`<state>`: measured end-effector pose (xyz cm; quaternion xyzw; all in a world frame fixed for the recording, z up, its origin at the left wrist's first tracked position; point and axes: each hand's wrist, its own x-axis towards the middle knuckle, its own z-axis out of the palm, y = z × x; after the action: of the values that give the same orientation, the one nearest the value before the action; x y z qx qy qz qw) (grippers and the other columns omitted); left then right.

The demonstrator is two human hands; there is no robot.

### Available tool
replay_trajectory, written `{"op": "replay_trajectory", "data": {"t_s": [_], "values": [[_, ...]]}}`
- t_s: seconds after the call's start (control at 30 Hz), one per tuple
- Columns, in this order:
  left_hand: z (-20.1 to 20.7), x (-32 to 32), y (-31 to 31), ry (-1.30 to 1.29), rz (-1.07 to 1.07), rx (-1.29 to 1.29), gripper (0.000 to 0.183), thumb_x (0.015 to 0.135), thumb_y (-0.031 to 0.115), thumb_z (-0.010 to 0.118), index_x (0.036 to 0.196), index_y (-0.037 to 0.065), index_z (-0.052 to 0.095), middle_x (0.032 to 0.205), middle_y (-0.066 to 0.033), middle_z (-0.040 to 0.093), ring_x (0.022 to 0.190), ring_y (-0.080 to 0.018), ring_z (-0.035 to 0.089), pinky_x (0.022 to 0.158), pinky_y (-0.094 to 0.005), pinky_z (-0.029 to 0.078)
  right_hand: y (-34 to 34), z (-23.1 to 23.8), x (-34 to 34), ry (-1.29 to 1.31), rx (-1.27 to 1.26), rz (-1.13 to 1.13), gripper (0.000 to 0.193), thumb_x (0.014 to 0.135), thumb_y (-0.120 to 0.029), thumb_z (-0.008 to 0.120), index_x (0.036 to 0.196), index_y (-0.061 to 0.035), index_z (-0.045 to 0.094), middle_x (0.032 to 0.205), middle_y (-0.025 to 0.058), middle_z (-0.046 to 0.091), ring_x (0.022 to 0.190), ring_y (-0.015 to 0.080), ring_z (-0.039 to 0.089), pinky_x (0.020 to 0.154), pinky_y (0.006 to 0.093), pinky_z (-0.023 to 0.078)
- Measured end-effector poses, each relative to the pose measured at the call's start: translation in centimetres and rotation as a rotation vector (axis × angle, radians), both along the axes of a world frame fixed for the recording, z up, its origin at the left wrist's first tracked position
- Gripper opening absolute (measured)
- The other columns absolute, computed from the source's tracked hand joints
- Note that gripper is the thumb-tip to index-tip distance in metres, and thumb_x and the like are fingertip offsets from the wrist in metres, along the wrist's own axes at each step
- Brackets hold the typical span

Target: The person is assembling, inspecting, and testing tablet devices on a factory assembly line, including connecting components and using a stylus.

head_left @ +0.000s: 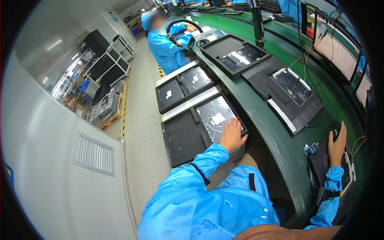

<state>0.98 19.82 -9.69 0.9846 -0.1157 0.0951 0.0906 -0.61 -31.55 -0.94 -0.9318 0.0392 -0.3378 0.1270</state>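
My left hand lies flat, fingers stretched out, on the right edge of a glossy dark panel with a white label. That panel sits in the right-hand compartment of a black tray, whose left compartment holds nothing. On the green bench at the right, my right hand is wrapped over a black computer mouse, partly hidden under the fingers. A small silver and blue device lies just left of that hand. Beneath the right forearm is a board with round patterns.
A second black tray with labelled panels stands beyond the first. Another tray and a black fixture with circular targets rest on the green bench. Monitors and loose cables line the right. A co-worker in blue stands ahead.
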Motion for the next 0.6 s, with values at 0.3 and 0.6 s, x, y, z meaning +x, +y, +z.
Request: {"op": "replay_trajectory", "data": {"t_s": [0.3, 0.6], "values": [[-0.29, 0.23, 0.10, -0.007, 0.001, -0.008, 0.081, 0.089, 0.046, 0.068, 0.138, -0.014, 0.046, 0.150, -0.0324, 0.042, 0.145, -0.0451, 0.035, 0.118, -0.0607, 0.027, 0.07, 0.18, 0.06, 0.004, -0.002, 0.009, 0.064, 0.097, -0.014, 0.062, 0.153, -0.0002, 0.037, 0.151, 0.0240, 0.044, 0.140, 0.0408, 0.043, 0.117, 0.0446, 0.034], [0.01, -0.03, 0.05, 0.001, 0.008, -0.011, 0.081, 0.089, 0.046, 0.068, 0.140, -0.013, 0.045, 0.150, -0.0321, 0.042, 0.146, -0.0449, 0.034, 0.119, -0.0596, 0.027, -0.48, -0.34, 0.25, 0.020, -0.019, -0.016, 0.064, 0.097, -0.016, 0.062, 0.154, -0.0007, 0.036, 0.152, 0.0237, 0.043, 0.141, 0.0402, 0.043, 0.118, 0.0443, 0.033]]}}
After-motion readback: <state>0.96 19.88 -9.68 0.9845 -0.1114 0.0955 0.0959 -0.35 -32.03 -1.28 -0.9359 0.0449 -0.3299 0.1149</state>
